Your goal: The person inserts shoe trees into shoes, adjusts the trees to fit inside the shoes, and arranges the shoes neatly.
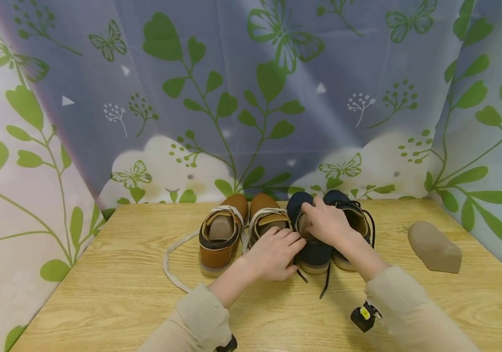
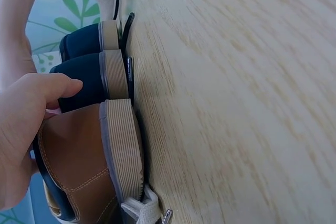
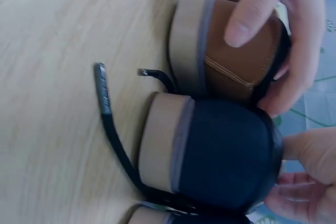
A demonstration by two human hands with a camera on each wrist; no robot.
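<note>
My right hand reaches down into the left navy shoe, its fingers curled at a beige shoe insert inside the opening. My left hand lies over the heel of the right brown shoe, its fingertips at the collar of the left navy shoe and its thumb stretched out. A beige insert fills the left brown shoe. Part of another insert shows in the right brown shoe, beyond my left fingers. The right navy shoe stands alongside, partly behind my right wrist.
Another beige insert, rounded at one end, lies on the wooden table at the right. A pale lace trails left of the brown shoes. Dark laces lie behind the navy heels. A patterned cloth hangs behind the table.
</note>
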